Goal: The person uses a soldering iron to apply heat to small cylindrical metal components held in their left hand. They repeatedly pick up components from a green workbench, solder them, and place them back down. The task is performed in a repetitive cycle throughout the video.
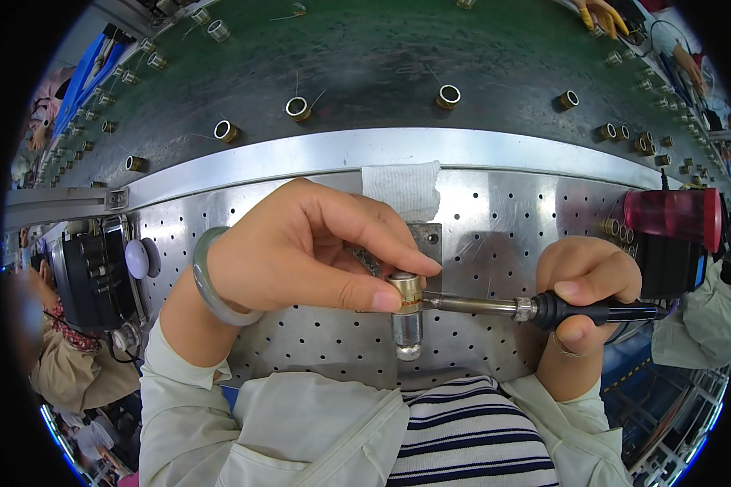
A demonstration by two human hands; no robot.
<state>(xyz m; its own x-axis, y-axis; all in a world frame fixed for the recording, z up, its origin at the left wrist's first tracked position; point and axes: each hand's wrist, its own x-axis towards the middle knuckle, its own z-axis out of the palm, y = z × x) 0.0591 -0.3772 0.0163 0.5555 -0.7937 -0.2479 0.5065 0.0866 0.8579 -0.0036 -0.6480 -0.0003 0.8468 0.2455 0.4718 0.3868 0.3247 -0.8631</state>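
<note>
Between the thumb and fingers of my left hand [309,247] is a small brass-coloured metal ring [410,294]. The ring sits around the upper part of an upright, shiny metal post [408,329] with a rounded lower end. My right hand [593,284] is closed around the black handle of a soldering iron [487,306], held level. Its tip meets the right side of the ring, or comes very close to it. Behind my left fingers, a grey metal block [428,239] shows only in part.
A perforated metal worktop [495,211] lies under my hands, with a folded white cloth [400,191] at its far edge. Beyond a metal rail, a green conveyor belt [365,65] carries several metal rings. A red translucent container [674,217] stands right; a black device [93,276] stands left.
</note>
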